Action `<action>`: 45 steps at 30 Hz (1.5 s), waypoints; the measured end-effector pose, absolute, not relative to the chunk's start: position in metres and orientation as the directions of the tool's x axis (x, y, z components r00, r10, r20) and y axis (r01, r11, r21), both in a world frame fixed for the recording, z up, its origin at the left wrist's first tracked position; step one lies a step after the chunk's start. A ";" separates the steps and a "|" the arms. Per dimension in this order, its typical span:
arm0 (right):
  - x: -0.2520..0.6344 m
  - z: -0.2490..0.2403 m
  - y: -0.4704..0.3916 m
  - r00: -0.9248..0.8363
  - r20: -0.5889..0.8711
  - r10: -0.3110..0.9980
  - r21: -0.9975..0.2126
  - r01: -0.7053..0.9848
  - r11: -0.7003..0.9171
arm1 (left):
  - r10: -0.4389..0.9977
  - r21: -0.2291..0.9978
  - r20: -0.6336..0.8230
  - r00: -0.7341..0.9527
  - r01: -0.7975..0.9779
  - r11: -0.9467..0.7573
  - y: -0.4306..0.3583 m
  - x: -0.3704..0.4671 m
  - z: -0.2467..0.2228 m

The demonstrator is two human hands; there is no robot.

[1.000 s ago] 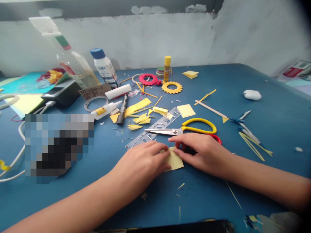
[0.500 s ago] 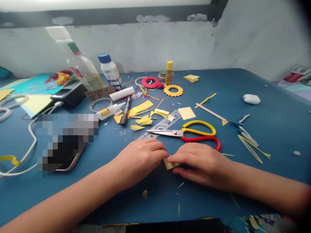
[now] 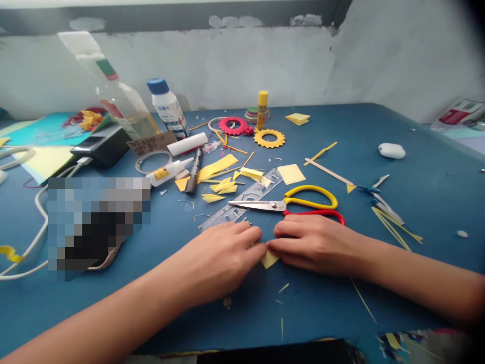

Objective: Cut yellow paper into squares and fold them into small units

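A small piece of yellow paper (image 3: 270,260) shows between my two hands near the front of the table, partly hidden under the fingers. My left hand (image 3: 229,258) is closed on its left side, thumb and fingers pressed together. From the right, my right hand (image 3: 314,246) grips the other side with curled fingers. Just behind the hands lie scissors (image 3: 279,205) with one yellow and one red handle, the red one partly covered by my right hand. Their blades cross a clear ruler (image 3: 217,218). A square stack of yellow paper (image 3: 291,174) sits beyond the scissors.
Yellow paper scraps (image 3: 223,185), a black marker (image 3: 194,172) and a glue bottle (image 3: 166,173) lie left of centre. A phone (image 3: 85,247), largely pixelated, is at left. Behind stand a tilted-looking glass bottle (image 3: 131,108), a white bottle (image 3: 168,111) and a glue stick (image 3: 262,111).
Both hands have shifted on the paper: my left fingers slid slightly right and down, and my right fingers curled in more. The camera view has tilted slightly.
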State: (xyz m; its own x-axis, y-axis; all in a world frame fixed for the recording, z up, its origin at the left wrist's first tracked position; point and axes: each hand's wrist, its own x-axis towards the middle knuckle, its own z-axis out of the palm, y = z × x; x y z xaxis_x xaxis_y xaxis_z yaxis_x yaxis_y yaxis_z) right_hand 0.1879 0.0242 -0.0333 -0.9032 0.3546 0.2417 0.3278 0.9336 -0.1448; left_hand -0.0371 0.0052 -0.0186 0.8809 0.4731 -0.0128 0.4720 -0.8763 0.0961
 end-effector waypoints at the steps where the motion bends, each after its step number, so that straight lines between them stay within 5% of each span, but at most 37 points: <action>1: 0.188 -0.032 0.026 -0.913 0.237 0.333 -0.130 0.310 0.942 | 0.467 0.111 -0.022 0.884 0.467 -0.877 0.007 -0.037 -0.017; 17: 0.215 -0.029 0.030 -0.953 0.220 0.207 -0.156 0.176 0.972 | 0.515 0.224 0.026 0.857 0.497 -0.838 0.010 -0.038 -0.015; 24: 0.209 -0.030 0.028 -0.796 0.445 0.410 -0.333 0.278 0.901 | 0.572 0.313 0.074 0.817 0.526 -0.791 0.003 -0.035 -0.021; 29: 0.200 -0.035 0.032 -0.825 0.352 0.443 -0.318 0.340 0.885 | 0.610 0.391 0.119 0.783 0.528 -0.754 0.003 -0.032 -0.027; 37: 0.199 -0.035 0.034 -0.858 0.299 0.418 -0.295 0.333 0.896 | 0.425 0.118 0.105 0.899 0.413 -0.903 0.016 -0.027 -0.027; 45: 0.200 -0.036 0.034 -0.867 0.294 0.402 -0.292 0.318 0.902 | 0.286 0.016 0.196 0.938 0.288 -0.957 0.018 -0.031 -0.024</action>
